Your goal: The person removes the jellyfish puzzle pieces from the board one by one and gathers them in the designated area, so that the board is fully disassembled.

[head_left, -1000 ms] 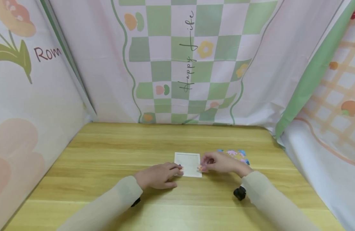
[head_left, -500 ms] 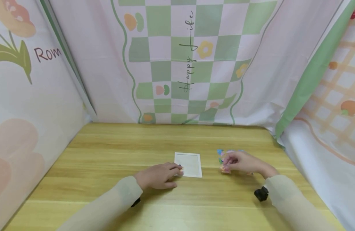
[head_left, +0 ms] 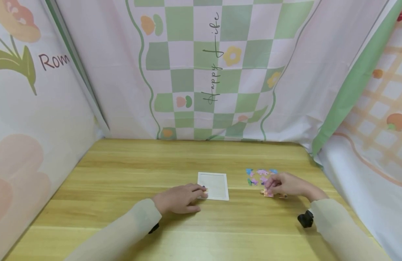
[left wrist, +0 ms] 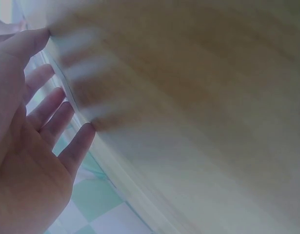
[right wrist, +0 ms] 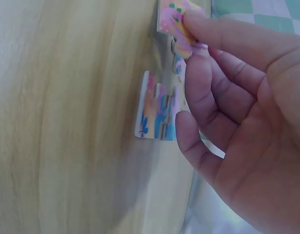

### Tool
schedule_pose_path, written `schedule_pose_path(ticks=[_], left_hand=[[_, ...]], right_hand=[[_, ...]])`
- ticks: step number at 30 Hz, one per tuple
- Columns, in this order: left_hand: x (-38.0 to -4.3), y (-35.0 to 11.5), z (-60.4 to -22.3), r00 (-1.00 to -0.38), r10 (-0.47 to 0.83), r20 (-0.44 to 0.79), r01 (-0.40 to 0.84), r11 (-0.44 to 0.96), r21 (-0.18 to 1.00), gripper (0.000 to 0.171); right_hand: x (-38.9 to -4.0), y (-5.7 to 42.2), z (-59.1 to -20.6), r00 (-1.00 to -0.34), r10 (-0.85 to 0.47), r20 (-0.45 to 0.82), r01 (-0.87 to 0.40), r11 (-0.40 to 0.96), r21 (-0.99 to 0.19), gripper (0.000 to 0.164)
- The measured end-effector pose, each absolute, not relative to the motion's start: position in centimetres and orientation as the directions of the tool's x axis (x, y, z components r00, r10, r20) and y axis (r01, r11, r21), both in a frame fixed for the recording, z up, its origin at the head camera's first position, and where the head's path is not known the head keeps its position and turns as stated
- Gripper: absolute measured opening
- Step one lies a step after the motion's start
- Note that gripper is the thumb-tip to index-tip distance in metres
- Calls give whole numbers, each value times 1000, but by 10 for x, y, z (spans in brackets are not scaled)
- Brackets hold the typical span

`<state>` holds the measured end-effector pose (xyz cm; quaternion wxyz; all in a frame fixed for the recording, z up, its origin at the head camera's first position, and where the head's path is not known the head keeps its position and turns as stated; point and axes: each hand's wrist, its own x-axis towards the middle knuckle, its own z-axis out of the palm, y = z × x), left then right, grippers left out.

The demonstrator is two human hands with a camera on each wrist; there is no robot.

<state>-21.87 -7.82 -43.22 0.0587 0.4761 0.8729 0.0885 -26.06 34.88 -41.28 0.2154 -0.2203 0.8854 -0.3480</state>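
My right hand (head_left: 288, 184) pinches a pink and yellow jigsaw puzzle piece (right wrist: 170, 18) between thumb and forefinger, low over the table at the right. Beside it lie several other puzzle pieces (head_left: 253, 182) in pink, purple and blue, partly covered by the hand in the head view. A square white puzzle tray (head_left: 216, 184) lies flat near the middle. Fingertips of my left hand (head_left: 180, 198) rest on its lower left corner, over a small puzzle piece (head_left: 205, 194) that they partly hide. In the left wrist view those fingers are extended and spread.
The wooden table (head_left: 148, 163) runs back to a hanging cloth (head_left: 207, 79) with green and white checks. More printed cloth closes off the left and right sides. A blue and orange puzzle piece (right wrist: 149, 114) lies close below the right hand in the right wrist view.
My right hand has moved right, from the tray's right edge to the loose pieces, still pinching its puzzle piece. My left hand has stayed at the tray's corner.
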Motion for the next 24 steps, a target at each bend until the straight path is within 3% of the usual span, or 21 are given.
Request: schedule_pose_path(ticks=[7, 24], left_hand=[[-218, -78, -431, -543, 840, -21, 815, 533, 227, 43], [-217, -80, -430, -542, 840, -27, 818, 535, 213, 48]], right_hand=[[-264, 350, -420, -825, -509, -246, -198, 667, -718, 15], [-266, 352, -425, -835, -509, -210, -239, 679, -694, 18]])
